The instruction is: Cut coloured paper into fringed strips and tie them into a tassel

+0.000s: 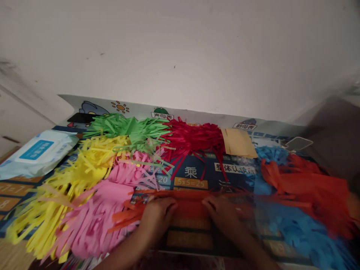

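Note:
An orange sheet of paper with fringed ends (191, 207) stretches between my two hands above the mat, somewhat blurred. My left hand (160, 210) is closed on its left part, with orange strips sticking out to the left over the pink paper. My right hand (221, 213) pinches the right part, its strips trailing toward the right. Pink fringed paper (98, 213) lies just left of my left hand. To the right of my right hand are more orange-red fringed paper (312, 187) and blue fringed paper (306, 232).
Yellow (92, 161), green (126, 127) and dark red fringed paper (194, 137) lie farther back on a printed mat (191, 240). A wet-wipes pack (39, 153) sits at the left. Tan paper (240, 143) lies by the red bundle. A white wall (180, 56) rises behind.

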Available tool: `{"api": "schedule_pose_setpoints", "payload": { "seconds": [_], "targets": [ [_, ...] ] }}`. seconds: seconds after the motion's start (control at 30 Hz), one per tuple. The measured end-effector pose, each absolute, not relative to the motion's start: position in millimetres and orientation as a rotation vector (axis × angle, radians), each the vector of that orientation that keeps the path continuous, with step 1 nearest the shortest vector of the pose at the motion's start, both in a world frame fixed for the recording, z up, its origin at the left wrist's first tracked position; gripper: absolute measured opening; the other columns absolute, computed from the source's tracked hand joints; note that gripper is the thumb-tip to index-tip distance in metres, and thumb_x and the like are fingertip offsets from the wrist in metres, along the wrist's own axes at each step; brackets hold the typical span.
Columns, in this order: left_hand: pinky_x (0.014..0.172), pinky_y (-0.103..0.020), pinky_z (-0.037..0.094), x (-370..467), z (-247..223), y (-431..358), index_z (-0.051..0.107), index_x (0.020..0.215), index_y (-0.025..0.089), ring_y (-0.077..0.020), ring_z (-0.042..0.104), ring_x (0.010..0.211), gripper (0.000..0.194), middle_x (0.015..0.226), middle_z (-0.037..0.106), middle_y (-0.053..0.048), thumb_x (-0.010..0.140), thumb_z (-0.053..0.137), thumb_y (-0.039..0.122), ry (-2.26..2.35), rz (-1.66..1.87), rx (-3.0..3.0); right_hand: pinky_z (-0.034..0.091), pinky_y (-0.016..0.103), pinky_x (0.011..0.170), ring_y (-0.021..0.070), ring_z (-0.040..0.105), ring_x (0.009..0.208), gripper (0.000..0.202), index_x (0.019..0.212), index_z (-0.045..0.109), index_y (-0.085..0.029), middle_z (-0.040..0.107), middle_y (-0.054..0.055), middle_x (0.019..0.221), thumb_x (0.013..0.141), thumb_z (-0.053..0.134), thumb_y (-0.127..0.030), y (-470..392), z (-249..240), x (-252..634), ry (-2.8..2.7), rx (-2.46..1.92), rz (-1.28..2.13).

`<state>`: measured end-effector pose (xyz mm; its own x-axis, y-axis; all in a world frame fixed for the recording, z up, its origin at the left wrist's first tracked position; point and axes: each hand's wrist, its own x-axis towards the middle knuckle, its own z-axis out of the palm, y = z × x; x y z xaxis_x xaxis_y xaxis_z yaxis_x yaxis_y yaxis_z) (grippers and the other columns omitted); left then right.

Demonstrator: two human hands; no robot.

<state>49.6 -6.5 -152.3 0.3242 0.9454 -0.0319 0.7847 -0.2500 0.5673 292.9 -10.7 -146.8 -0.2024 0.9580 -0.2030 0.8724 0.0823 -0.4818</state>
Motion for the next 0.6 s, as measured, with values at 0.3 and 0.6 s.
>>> {"api": "schedule_pose_setpoints", "payload": {
  "seconds": [0.3,0.6],
  "targets": [
    [0.074,-0.039,0.048,70,-144,18,0.069,0.089,0.016,-0.0283,0.07,0.072,0.022,0.073,0.075,-0.01,0.093,0.05,0.028,1.792,-0.011,2.185,0.034,0.027,0.058,0.0214,0.07,0.076,0.025,0.087,0.065,-0.022,0.074,0.003,0.082,0.097,0.046,-0.034,15,-154,280,-2.246,-2.169,0.574],
    [0.072,-0.039,0.048,74,-141,23,0.067,0.09,0.016,-0.0282,0.07,0.068,0.027,0.071,0.074,-0.01,0.095,0.047,0.033,1.806,-0.17,2.177,0.035,0.025,0.055,0.0189,0.069,0.067,0.022,0.081,0.065,-0.022,0.073,0.001,0.076,0.094,0.049,-0.031,10,-167,284,-2.228,-2.069,0.475]
  ]
}}
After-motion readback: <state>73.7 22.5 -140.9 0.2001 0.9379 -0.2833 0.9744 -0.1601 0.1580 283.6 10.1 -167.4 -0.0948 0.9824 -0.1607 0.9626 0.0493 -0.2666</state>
